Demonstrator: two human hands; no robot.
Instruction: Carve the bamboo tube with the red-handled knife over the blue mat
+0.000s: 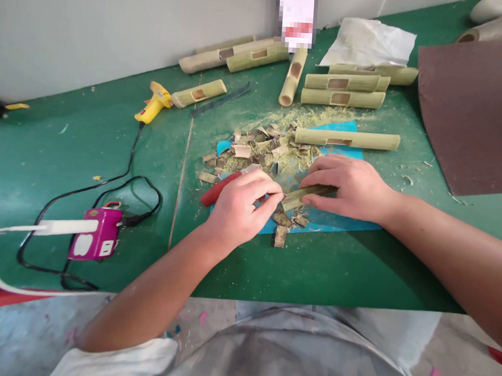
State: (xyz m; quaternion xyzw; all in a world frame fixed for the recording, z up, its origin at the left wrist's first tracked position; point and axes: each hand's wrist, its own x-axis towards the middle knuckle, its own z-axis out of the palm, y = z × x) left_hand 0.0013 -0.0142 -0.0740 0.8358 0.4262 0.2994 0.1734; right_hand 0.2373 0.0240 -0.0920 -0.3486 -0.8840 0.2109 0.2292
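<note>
My right hand (pixel 348 185) grips a short green bamboo tube (pixel 293 198) from above, its fingers covering the tube's right part. At the tube's left end, my left hand (pixel 250 202) is closed in a pinch, thumb against fingers. Whatever lies between those fingertips is too small to make out. A red handle-like object (pixel 222 189) lies beside my left hand, partly hidden by it. Under the tube is a blue sheet (pixel 346 223), strewn with bamboo chips (pixel 242 151) and shavings. Loose brown chips (pixel 280 236) sit just below the tube.
A long notched bamboo tube (pixel 364 140) lies behind my hands, with more notched tubes (pixel 342 98) farther back. To the left are a yellow glue gun (pixel 154 104), its black cord and a purple power adapter (pixel 99 235). Brown sandpaper-like sheet (pixel 472 116) covers the right side.
</note>
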